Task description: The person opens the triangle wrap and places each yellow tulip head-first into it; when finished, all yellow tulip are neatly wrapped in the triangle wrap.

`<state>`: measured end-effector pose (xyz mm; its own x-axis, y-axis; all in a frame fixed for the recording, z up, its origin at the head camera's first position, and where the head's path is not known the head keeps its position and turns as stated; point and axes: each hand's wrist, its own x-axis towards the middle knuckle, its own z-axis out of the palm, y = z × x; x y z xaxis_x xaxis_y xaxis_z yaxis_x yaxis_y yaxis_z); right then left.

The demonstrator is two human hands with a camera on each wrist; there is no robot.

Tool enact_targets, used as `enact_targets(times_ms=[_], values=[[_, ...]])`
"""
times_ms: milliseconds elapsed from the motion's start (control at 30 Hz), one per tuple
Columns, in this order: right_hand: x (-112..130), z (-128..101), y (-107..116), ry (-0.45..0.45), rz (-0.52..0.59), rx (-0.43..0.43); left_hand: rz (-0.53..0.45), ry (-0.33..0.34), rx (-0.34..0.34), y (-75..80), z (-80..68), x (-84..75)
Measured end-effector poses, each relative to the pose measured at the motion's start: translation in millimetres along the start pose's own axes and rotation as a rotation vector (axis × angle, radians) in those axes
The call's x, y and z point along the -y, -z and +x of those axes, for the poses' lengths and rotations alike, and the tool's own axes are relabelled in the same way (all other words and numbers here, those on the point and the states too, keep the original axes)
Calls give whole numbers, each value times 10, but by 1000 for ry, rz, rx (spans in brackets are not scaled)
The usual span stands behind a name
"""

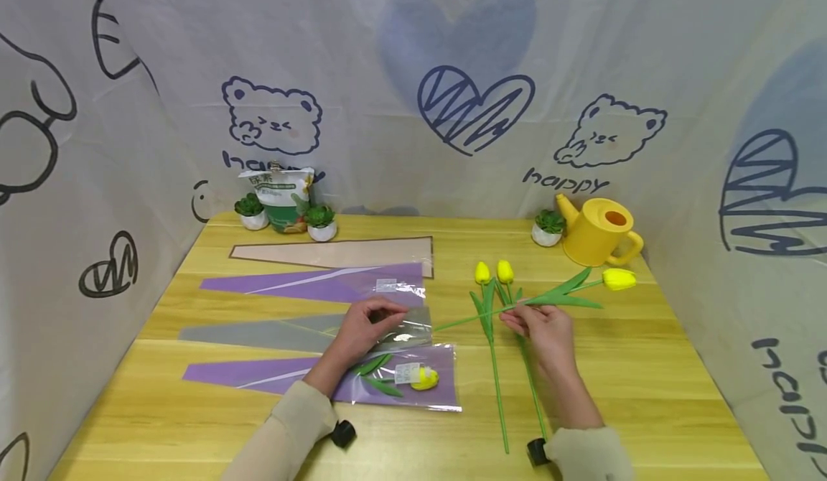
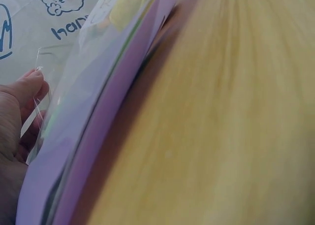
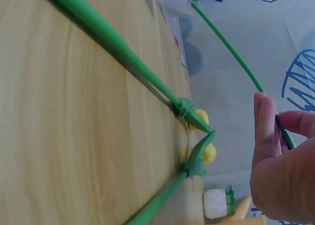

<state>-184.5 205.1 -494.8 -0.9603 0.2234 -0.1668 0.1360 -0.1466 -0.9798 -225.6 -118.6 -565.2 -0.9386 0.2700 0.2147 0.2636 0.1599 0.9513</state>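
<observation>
My right hand (image 1: 545,334) pinches the green stem of a yellow artificial tulip (image 1: 619,279), its bloom pointing right and its stem running left to the mouth of a grey flower sleeve (image 1: 271,332). With thumb and fingers, my left hand (image 1: 362,329) pinches the clear film at that sleeve's open end; the film (image 2: 51,62) shows between the fingertips in the left wrist view. Just below lies a purple sleeve (image 1: 271,373) with one yellow tulip (image 1: 424,378) inside. Two loose tulips (image 1: 481,273) lie under and beside the held stem, blooms toward the back.
Behind the grey sleeve lie another purple sleeve (image 1: 310,285) and a pale, brown-edged sleeve (image 1: 336,251). At the back left, a green-white bag (image 1: 284,201) stands between two potted succulents (image 1: 321,222). A third succulent (image 1: 548,227) and a yellow watering can (image 1: 594,233) stand at the back right.
</observation>
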Motion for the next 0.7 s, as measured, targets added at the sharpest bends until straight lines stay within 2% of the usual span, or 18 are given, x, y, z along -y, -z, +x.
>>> enact_targets(times_ms=[167,467,700], values=[[-32,-2,-50,-1,14,15,13,8,-8,-10,10,-7],[-86,-1,-160,-6,-50,38,12,24,-20,-18,10,-55],[-118,5,-265,-45,-15,76,78,67,-19,-72,45,-120]])
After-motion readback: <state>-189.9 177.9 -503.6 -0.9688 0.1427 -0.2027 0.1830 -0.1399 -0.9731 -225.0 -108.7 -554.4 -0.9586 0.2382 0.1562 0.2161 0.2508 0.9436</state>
